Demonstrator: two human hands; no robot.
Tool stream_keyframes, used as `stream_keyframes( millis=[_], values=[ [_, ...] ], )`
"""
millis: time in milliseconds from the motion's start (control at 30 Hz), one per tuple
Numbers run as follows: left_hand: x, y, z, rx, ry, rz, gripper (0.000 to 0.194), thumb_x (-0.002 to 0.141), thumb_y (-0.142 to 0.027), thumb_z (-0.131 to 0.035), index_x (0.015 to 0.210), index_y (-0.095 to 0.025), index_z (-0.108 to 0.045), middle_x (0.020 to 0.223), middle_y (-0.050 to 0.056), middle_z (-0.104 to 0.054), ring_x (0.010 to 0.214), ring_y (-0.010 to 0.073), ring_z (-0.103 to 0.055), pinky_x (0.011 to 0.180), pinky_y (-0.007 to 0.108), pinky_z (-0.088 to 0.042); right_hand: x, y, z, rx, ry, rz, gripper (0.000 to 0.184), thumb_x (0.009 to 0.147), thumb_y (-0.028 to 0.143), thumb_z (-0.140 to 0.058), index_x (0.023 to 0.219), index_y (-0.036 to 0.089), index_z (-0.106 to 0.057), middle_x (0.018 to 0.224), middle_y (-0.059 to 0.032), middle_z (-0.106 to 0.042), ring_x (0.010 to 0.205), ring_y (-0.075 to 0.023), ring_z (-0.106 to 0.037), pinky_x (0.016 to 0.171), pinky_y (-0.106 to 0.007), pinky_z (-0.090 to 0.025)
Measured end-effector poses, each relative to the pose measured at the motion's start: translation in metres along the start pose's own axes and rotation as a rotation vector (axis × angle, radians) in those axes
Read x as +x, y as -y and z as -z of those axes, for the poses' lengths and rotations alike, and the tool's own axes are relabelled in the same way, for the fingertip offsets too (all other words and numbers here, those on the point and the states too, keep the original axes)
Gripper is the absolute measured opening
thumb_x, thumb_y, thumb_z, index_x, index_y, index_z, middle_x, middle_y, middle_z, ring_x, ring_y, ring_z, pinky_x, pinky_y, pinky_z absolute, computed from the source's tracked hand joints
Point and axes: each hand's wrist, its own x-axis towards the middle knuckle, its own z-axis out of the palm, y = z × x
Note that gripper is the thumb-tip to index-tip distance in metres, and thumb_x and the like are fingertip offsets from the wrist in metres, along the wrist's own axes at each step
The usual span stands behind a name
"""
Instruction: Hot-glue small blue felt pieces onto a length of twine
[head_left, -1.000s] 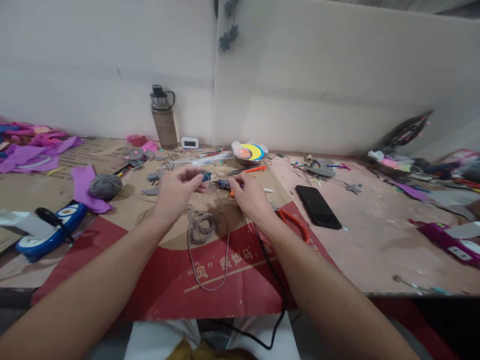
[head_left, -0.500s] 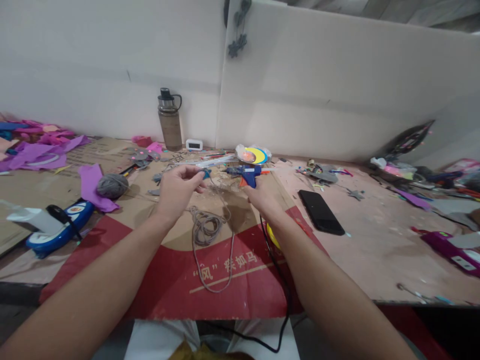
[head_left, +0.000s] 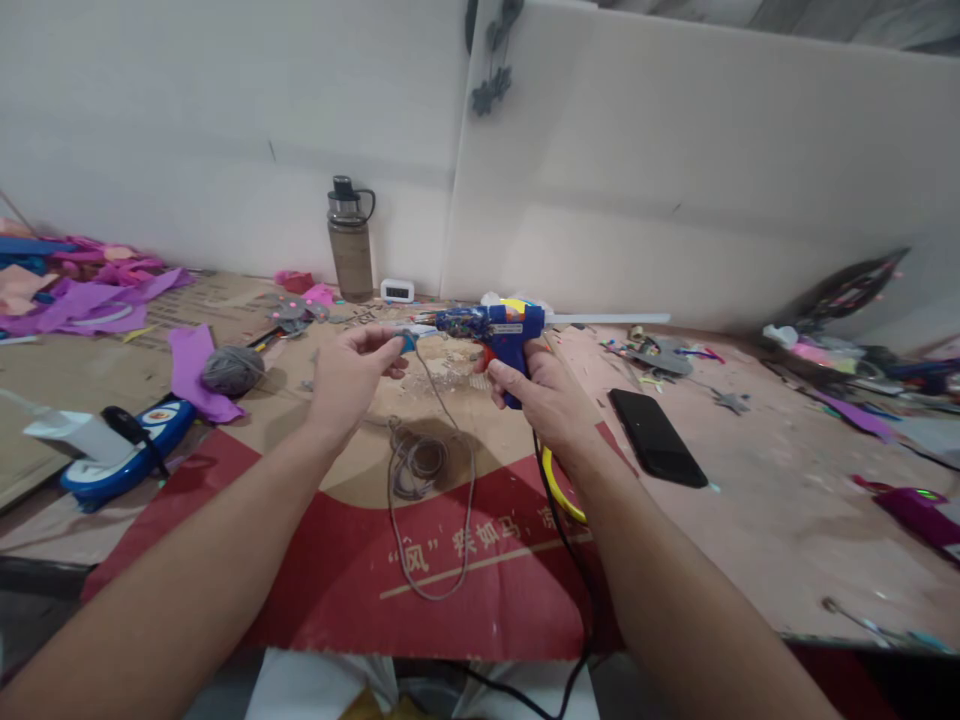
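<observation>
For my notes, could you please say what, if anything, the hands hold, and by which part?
The right hand holds the glue gun by its handle; the left hand pinches a blue piece, exact spot unclear.

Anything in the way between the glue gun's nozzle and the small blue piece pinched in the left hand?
Nothing visible. The right hand holds the glue gun, its nozzle toward the small blue piece in the left hand; the grey cord hangs below that line. Whether nozzle and piece touch, I can't tell.
</observation>
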Motion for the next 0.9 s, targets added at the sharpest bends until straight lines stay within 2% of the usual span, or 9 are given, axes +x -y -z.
stream_keyframes(
  millis=[167, 533, 900],
  values=[
    [-0.0007, -0.0011, 0.0000, -0.005, -0.008, -0.004, 0.018, 0.072, -0.029, -0.074, 0.082, -0.015, -0.069, 0.067, 0.001, -0.067, 0.057, 0.0101, -0.061, 0.054, 0.021, -0.051, -0.0009, 0.0008, -0.0018, -0.095, 0.004, -0.019, 0.021, 0.082, 0.036, -0.057, 0.096, 0.021, -0.052, 0.076, 0.0007, -0.062, 0.055, -0.0098, -0.047, 0.053, -0.026, -0.040],
    [-0.0004, -0.0006, -0.0002, -0.021, -0.007, 0.001, 0.017, 0.071, -0.028, -0.075, 0.080, -0.015, -0.069, 0.066, 0.001, -0.067, 0.057, 0.0111, -0.062, 0.056, 0.023, -0.052, -0.0012, -0.0043, -0.0053, -0.108, 0.024, -0.023, 0.022, 0.083, 0.038, -0.057, 0.099, 0.023, -0.053, 0.077, 0.0005, -0.060, 0.057, -0.0116, -0.048, 0.054, -0.028, -0.040],
    [-0.0020, -0.0004, 0.0001, 0.002, 0.004, -0.011, 0.016, 0.072, -0.029, -0.074, 0.081, -0.016, -0.070, 0.065, 0.001, -0.068, 0.057, 0.0109, -0.062, 0.055, 0.022, -0.052, -0.0014, -0.0046, -0.0041, -0.154, 0.018, -0.014, 0.021, 0.084, 0.038, -0.056, 0.098, 0.023, -0.053, 0.068, 0.0027, -0.054, 0.056, -0.0124, -0.047, 0.054, -0.029, -0.039]
  ],
)
